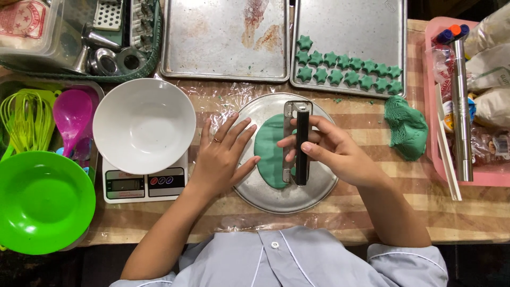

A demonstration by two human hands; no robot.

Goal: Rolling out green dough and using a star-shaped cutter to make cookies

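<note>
Pressing a scraper (pixel 300 142), gripped in my right hand (pixel 340 154), into green dough (pixel 269 151); my left hand (pixel 223 154) lies flat, fingers spread. Several stars (pixel 345 72) already fill a tray (pixel 348 32); more dough (pixel 406 127) waits.

Scale display (pixel 125 184) grey, left; clear bagged packages (pixel 491 79) in pink tray (pixel 433 32), right.

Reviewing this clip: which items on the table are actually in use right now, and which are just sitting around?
In use:
left hand on round metal plate
right hand holding dough scraper
flat green dough

Lying about:
star cutouts on right tray
dough lump
white bowl on scale
green bowl
left tray
</note>
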